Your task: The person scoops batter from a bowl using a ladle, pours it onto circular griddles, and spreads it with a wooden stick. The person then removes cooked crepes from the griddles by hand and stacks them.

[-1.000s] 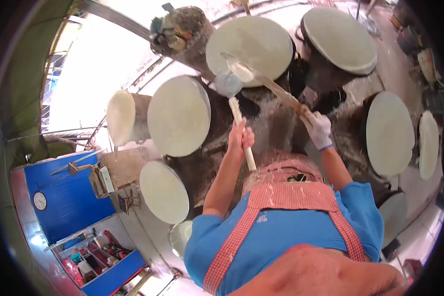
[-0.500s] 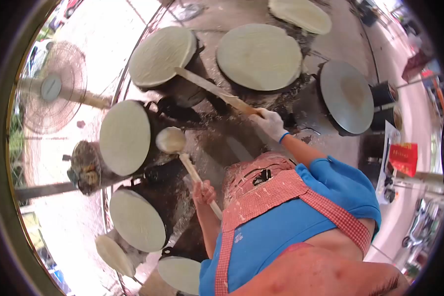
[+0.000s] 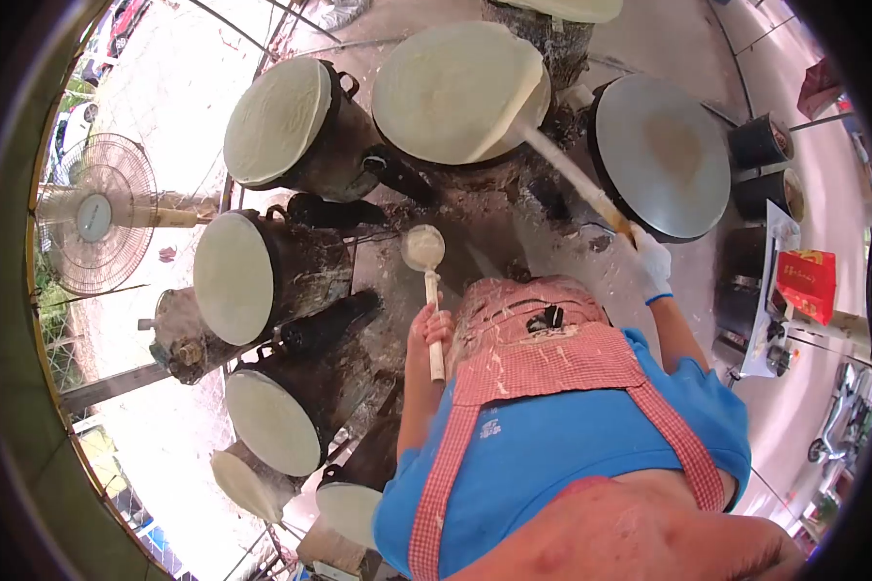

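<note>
Bare and closed round a pale handle, my left hand (image 3: pixel 432 329) holds a ladle (image 3: pixel 423 248) upright near the apron, its bowl coated with batter. My right hand (image 3: pixel 651 265), in a white glove, grips a long flat wooden stick (image 3: pixel 576 177). The far end of the stick touches the edge of a pale round sheet (image 3: pixel 455 92) on the griddle at top centre. That edge looks lifted or folded at the right. To its right is a bare grey griddle (image 3: pixel 661 155) with a brownish patch.
More griddles with pale sheets stand at the upper left (image 3: pixel 279 121), left (image 3: pixel 234 278) and lower left (image 3: pixel 273 423). A fan (image 3: pixel 94 218) is at the far left. Dark cylinders (image 3: pixel 761 142) and a red packet (image 3: pixel 805 283) are at the right.
The view has turned towards the right side. The stick has moved from the upper-left griddle to the top centre one. The ladle has come closer to the apron.
</note>
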`<state>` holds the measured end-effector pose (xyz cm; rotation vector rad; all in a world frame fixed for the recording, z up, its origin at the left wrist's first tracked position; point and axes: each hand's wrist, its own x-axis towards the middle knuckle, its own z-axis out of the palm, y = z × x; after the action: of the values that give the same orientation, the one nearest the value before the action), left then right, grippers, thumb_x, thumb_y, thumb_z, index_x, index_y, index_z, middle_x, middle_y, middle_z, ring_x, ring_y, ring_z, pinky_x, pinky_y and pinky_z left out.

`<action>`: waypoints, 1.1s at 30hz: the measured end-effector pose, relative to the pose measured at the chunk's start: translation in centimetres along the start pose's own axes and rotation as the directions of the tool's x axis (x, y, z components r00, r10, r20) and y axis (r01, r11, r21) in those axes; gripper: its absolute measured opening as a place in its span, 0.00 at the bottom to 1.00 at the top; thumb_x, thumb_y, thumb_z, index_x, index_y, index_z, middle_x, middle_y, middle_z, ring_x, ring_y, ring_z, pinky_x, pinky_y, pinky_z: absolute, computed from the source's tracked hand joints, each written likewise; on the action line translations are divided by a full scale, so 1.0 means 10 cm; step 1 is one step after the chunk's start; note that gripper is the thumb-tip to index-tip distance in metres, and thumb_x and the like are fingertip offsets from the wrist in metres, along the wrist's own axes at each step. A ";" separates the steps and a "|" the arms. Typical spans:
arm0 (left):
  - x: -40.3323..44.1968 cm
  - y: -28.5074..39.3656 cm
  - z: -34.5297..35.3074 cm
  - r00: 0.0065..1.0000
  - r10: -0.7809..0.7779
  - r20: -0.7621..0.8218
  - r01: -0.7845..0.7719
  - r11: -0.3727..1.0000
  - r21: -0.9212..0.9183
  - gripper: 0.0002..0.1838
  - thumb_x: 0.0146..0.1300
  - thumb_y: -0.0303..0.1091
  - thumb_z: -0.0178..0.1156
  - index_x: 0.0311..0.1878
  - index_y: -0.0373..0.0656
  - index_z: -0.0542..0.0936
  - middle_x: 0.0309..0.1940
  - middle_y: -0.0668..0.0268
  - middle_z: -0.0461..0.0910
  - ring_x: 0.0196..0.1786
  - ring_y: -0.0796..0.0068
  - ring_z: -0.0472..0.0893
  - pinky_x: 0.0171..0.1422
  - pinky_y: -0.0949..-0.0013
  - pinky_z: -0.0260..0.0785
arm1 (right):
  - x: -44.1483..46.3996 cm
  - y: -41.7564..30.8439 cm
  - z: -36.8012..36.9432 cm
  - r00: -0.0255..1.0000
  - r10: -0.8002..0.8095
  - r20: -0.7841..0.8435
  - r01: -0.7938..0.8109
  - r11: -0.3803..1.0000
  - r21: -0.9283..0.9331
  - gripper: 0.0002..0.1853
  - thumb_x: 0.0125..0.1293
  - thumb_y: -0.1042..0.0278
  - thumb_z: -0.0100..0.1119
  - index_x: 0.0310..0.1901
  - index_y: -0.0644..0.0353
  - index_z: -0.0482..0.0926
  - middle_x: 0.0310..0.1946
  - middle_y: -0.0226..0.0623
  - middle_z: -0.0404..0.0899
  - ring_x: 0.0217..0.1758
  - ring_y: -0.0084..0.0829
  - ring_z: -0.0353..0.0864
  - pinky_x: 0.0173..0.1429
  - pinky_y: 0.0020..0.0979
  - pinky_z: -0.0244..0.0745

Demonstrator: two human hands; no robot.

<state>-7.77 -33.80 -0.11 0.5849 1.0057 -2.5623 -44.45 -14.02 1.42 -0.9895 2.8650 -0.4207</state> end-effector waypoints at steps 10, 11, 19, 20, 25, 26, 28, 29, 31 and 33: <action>-0.12 0.06 0.04 0.990 0.131 -0.061 -0.127 0.990 0.059 0.11 0.65 0.34 0.46 0.47 0.46 0.74 0.14 0.73 0.55 0.11 0.86 0.55 0.09 0.82 0.49 | 0.79 -0.77 0.47 0.760 -0.650 0.013 0.649 0.758 -0.059 0.23 0.45 0.56 0.64 0.44 0.51 0.74 0.23 0.37 0.76 0.23 0.37 0.76 0.28 0.37 0.70; -0.14 0.07 -0.01 0.990 0.126 -0.063 -0.123 0.991 0.051 0.11 0.65 0.34 0.45 0.46 0.47 0.74 0.14 0.73 0.54 0.11 0.87 0.55 0.09 0.82 0.48 | 1.01 -0.93 0.53 0.742 -0.670 0.002 0.669 0.741 -0.058 0.23 0.45 0.56 0.64 0.44 0.51 0.74 0.23 0.37 0.76 0.23 0.37 0.76 0.28 0.37 0.70; -0.48 0.05 -0.49 0.994 0.101 -0.050 -0.106 0.988 -0.113 0.10 0.65 0.33 0.46 0.44 0.42 0.73 0.14 0.75 0.53 0.12 0.88 0.53 0.11 0.84 0.46 | 2.12 -2.02 0.61 0.322 -0.874 0.363 0.945 0.321 -0.066 0.12 0.44 0.64 0.60 0.34 0.56 0.76 0.30 0.44 0.76 0.33 0.43 0.78 0.36 0.41 0.73; -0.52 0.05 -0.49 0.986 0.144 -0.084 -0.151 0.985 -0.079 0.08 0.64 0.32 0.46 0.43 0.42 0.73 0.14 0.75 0.54 0.12 0.88 0.53 0.12 0.84 0.45 | 2.20 -2.12 0.58 0.327 -0.875 0.358 0.943 0.326 -0.064 0.12 0.44 0.64 0.60 0.34 0.56 0.76 0.30 0.44 0.76 0.33 0.43 0.78 0.36 0.41 0.73; -0.61 0.41 -0.70 0.985 0.135 0.109 -0.139 0.990 0.029 0.13 0.66 0.33 0.45 0.48 0.38 0.74 0.13 0.74 0.54 0.13 0.86 0.54 0.12 0.81 0.49 | 2.98 -2.61 0.28 0.436 -0.881 0.183 0.896 0.444 0.003 0.10 0.51 0.62 0.50 0.29 0.59 0.76 0.30 0.47 0.77 0.33 0.46 0.77 0.39 0.42 0.71; -0.61 0.43 -0.65 0.985 0.129 0.112 -0.133 0.991 0.030 0.13 0.66 0.33 0.45 0.48 0.38 0.74 0.13 0.74 0.54 0.13 0.86 0.54 0.12 0.81 0.49 | 3.25 -2.72 0.21 0.453 -0.878 0.157 0.884 0.464 0.047 0.12 0.52 0.61 0.49 0.30 0.59 0.76 0.30 0.47 0.77 0.34 0.46 0.77 0.39 0.43 0.71; -0.61 0.47 -0.47 0.991 0.066 0.119 -0.051 0.991 -0.122 0.13 0.66 0.33 0.45 0.48 0.39 0.74 0.13 0.73 0.53 0.13 0.86 0.54 0.13 0.81 0.49 | 3.91 -2.99 0.03 0.534 -0.824 0.190 0.826 0.557 0.089 0.13 0.52 0.59 0.48 0.32 0.60 0.76 0.28 0.47 0.77 0.33 0.45 0.77 0.36 0.42 0.72; -0.60 0.51 -0.39 0.991 0.062 0.117 -0.049 0.992 -0.112 0.13 0.66 0.33 0.45 0.48 0.39 0.74 0.13 0.73 0.53 0.13 0.86 0.54 0.13 0.81 0.49 | 4.17 -3.10 -0.09 0.591 -0.768 0.247 0.777 0.624 0.082 0.14 0.51 0.59 0.49 0.32 0.59 0.76 0.26 0.47 0.77 0.30 0.43 0.77 0.32 0.42 0.72; -0.55 0.57 -0.22 0.989 0.144 -0.043 -0.146 0.989 -0.036 0.09 0.64 0.33 0.47 0.38 0.43 0.77 0.13 0.74 0.55 0.11 0.85 0.54 0.11 0.80 0.48 | 4.27 -3.33 -0.68 0.684 -0.725 0.076 0.706 0.685 0.179 0.13 0.50 0.60 0.50 0.28 0.62 0.76 0.20 0.44 0.75 0.21 0.35 0.75 0.22 0.37 0.69; -0.48 0.56 -0.03 0.987 0.157 -0.028 -0.159 0.984 -0.081 0.10 0.64 0.33 0.47 0.40 0.43 0.77 0.13 0.73 0.54 0.11 0.85 0.54 0.11 0.80 0.48 | 4.76 -3.32 -0.99 0.765 -0.635 0.107 0.553 0.733 0.396 0.10 0.48 0.62 0.53 0.20 0.60 0.73 0.13 0.32 0.68 0.13 0.24 0.67 0.13 0.30 0.60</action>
<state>-1.10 -36.80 -1.15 0.6439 1.0250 -2.3691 -63.86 -66.10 20.92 -1.7379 2.0890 -0.7532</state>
